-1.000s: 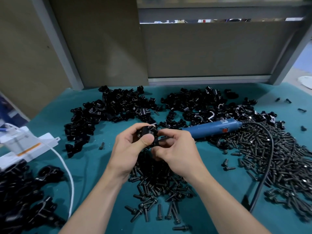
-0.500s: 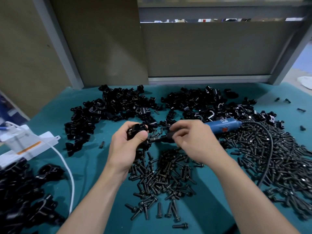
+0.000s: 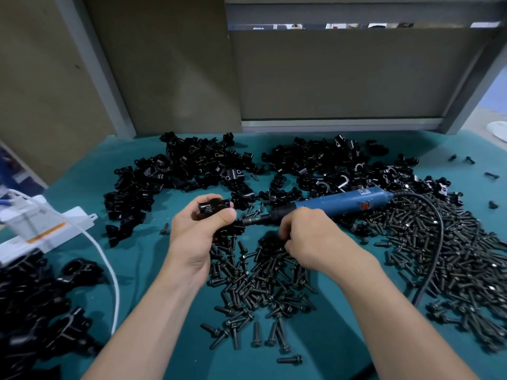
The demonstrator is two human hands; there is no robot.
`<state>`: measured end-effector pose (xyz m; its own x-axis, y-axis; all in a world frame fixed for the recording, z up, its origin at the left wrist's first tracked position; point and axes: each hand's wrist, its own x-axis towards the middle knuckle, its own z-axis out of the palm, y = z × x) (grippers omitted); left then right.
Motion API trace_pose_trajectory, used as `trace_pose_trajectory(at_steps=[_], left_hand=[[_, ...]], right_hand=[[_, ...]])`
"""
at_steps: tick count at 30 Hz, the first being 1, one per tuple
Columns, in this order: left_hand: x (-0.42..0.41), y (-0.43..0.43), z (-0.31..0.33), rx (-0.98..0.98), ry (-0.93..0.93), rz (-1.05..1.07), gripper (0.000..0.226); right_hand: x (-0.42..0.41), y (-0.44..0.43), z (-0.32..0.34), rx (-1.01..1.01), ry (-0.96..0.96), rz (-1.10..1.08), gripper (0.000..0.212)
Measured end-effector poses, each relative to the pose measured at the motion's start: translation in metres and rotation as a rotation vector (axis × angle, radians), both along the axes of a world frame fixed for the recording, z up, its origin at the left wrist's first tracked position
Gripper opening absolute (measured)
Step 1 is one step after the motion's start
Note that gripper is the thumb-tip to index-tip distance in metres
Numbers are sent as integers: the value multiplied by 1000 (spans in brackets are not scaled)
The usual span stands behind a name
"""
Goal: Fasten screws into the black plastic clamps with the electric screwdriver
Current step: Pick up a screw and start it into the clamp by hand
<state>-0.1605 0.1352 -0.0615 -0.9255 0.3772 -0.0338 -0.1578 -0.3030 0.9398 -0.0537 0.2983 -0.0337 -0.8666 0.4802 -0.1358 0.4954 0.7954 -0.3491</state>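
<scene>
Key relation: the black plastic clamp [image 3: 212,208] sits up and to the left of the screw heap, held off the counter. The driver's dark nose points left, straight toward it, with only a short gap between them.
Left hand [image 3: 200,231]: its grip is closed round the clamp, with the thumb laid across the front and the fingers wrapped behind.
Right hand [image 3: 312,239]: the nearer hand to the screws, with curled fingers dipped into the heap. Whether its grip has pinched a screw, or also holds the driver, cannot be told.
Blue electric screwdriver [image 3: 348,201]: its long axis runs nearly level, rising slightly to the right. The smooth blue barrel carries a red switch, and the narrow black chuck end passes just above the right hand.
Black rubber cable [image 3: 436,237]: it leaves the barrel's right end and arcs down over the screws.
Dark metal flanged screws [image 3: 263,281]: short, dull-shining and lying every way in a loose spill directly under both hands.
Spare clamps [image 3: 178,174]: glossy moulded pieces with round bores, heaped at the far side.
Teal cloth-covered counter [image 3: 329,352]: matte, soft-looking and flat.
Judgement: the next move seems to call for one screw lifted leftward to the clamp's hole.
</scene>
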Motion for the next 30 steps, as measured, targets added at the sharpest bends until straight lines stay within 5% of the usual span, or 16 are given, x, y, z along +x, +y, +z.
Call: trace_pose_trajectory(at_steps=[7, 14, 19, 30], left_hand=[[0, -3, 6, 119, -60, -129, 35], [8, 1, 4, 46, -6, -326, 25], [6, -3, 2, -26, 47, -446, 11], [6, 1, 0, 25, 63, -432, 28]], right_hand=[[4, 4, 10, 22, 83, 5, 22], [11, 4, 26, -749, 694, -125, 19], [8, -2, 26, -729, 724, -97, 14], [8, -7, 25, -584, 560, -33, 15]])
